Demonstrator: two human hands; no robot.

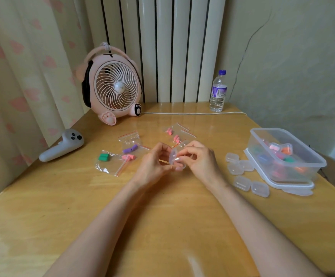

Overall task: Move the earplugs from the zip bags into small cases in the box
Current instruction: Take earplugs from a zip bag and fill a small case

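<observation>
Both hands meet at the table's middle around a small clear case whose lid stands up. My left hand grips it from the left and my right hand pinches it from the right. Zip bags lie beyond: one with green earplugs, one with purple earplugs, one with pink earplugs, and two more pink ones behind my hands. The clear plastic box at the right holds several filled cases.
Several empty clear cases lie left of the box, which stands on its lid. A grey controller lies at the left edge. A pink fan, its white cable and a water bottle stand at the back.
</observation>
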